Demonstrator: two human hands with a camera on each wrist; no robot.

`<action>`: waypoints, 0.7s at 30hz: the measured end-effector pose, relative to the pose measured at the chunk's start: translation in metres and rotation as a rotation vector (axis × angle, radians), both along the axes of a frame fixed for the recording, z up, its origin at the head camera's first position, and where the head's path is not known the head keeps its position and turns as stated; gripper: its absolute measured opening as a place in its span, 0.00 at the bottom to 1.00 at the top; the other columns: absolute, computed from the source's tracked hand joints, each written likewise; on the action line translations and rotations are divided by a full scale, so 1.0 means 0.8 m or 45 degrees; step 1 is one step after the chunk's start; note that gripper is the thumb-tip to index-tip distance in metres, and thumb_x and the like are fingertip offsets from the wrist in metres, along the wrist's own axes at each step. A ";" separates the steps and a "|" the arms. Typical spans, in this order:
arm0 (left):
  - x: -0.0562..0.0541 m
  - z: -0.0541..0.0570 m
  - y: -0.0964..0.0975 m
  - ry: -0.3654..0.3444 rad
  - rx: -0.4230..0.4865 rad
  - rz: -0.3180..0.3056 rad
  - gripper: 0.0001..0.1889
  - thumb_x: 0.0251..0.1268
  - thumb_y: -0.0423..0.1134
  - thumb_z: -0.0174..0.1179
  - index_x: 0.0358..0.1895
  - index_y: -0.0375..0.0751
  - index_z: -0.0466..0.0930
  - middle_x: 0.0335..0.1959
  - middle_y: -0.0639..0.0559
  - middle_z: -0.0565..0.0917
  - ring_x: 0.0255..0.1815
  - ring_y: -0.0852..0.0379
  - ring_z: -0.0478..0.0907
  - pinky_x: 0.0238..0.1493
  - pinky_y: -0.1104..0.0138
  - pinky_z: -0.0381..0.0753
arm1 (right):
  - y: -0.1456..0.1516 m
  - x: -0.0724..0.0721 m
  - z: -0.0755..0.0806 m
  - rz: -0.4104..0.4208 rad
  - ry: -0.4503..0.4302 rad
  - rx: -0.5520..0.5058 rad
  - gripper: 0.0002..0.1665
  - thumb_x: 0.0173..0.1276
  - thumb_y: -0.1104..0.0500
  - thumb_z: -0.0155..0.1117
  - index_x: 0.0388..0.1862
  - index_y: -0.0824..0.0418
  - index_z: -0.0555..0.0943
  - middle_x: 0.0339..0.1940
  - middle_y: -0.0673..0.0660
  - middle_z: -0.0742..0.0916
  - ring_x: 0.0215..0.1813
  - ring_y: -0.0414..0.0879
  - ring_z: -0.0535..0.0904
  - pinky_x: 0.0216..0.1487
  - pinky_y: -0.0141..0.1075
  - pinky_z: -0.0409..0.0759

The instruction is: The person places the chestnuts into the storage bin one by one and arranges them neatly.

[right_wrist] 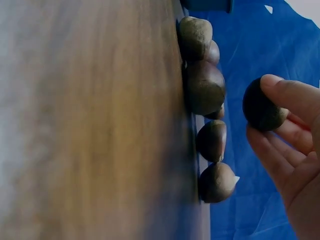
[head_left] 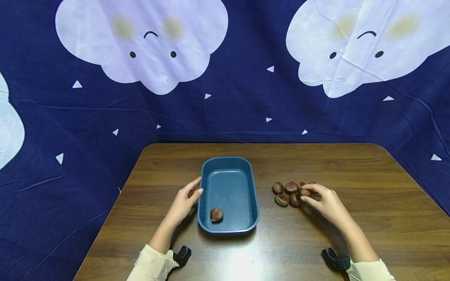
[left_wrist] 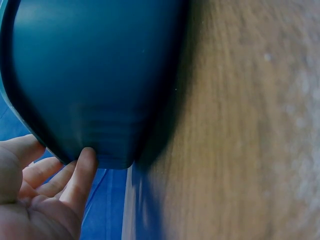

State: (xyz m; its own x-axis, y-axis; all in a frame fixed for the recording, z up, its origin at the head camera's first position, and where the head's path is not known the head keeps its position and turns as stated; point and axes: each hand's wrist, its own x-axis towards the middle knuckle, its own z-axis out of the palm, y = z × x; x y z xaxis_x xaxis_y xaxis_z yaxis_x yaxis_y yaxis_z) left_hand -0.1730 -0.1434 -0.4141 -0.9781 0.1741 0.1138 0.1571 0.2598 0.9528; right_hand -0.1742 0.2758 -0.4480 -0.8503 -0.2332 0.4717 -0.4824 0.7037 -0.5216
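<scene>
In the head view my left hand [head_left: 184, 201] is at the left wall of a blue rectangular tub [head_left: 256, 210], fingertips touching its rim. The left wrist view shows those fingers [left_wrist: 82, 175] fairly straight against the tub's outer side. One brown chestnut [head_left: 216, 215] lies inside, near the front left corner. My right hand [head_left: 325, 201] pinches a chestnut [right_wrist: 261, 107] between thumb and fingers, raised above the table in the right wrist view. Beneath and left of that hand, several more chestnuts [head_left: 291, 187] lie in a close group, a few partly hidden by the fingers.
The brown wooden table [head_left: 168, 164] has a rounded far edge, with a dark blue curtain [head_left: 246, 109] printed with clouds hanging behind it. Black wrist straps [head_left: 335, 259] sit at both sleeves. A bright reflection marks the tabletop in front of the tub.
</scene>
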 end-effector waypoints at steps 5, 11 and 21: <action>0.000 0.001 0.000 -0.006 -0.004 0.005 0.23 0.64 0.29 0.51 0.61 0.26 0.62 0.57 0.30 0.68 0.51 0.41 0.71 0.50 0.56 0.72 | -0.013 -0.004 0.012 0.045 0.031 -0.013 0.16 0.49 0.68 0.70 0.39 0.62 0.80 0.35 0.53 0.83 0.34 0.38 0.78 0.34 0.33 0.78; 0.001 0.001 0.000 -0.001 -0.009 0.005 0.23 0.64 0.29 0.51 0.61 0.26 0.62 0.57 0.30 0.68 0.51 0.41 0.71 0.50 0.55 0.72 | -0.040 -0.011 0.031 0.116 0.025 -0.085 0.16 0.49 0.68 0.70 0.39 0.61 0.80 0.35 0.52 0.83 0.36 0.37 0.77 0.36 0.29 0.77; -0.001 -0.001 -0.001 0.000 0.011 -0.004 0.23 0.64 0.28 0.51 0.61 0.26 0.62 0.57 0.30 0.68 0.52 0.41 0.71 0.50 0.57 0.73 | -0.097 -0.028 0.051 0.338 -0.054 -0.292 0.16 0.51 0.69 0.68 0.41 0.63 0.80 0.38 0.54 0.83 0.37 0.41 0.79 0.36 0.34 0.80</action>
